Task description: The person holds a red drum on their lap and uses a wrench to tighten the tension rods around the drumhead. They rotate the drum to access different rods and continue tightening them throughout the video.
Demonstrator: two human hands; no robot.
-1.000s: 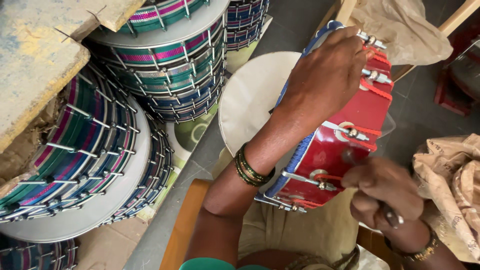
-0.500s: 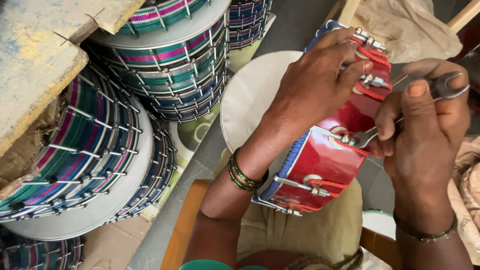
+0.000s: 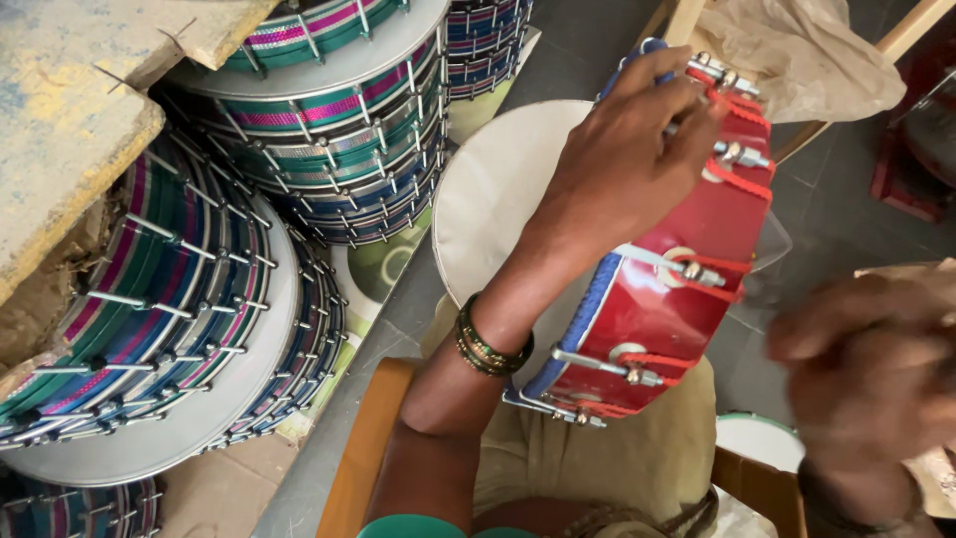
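One red drum [image 3: 687, 289] gripped by left hand [image 3: 627, 159]; right hand [image 3: 866, 369] blurred.

Motion blur smears the right hand [image 3: 864, 374], so its grip and anything it holds cannot be made out. The left hand [image 3: 622, 164] hides the red drum's [image 3: 677, 289] upper rim, and the frame's edges crop the striped drum stacks [image 3: 149, 319].

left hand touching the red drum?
Touching. The head view shows the left hand gripping the top rim of the red drum, fingers curled over the edge with no gap.
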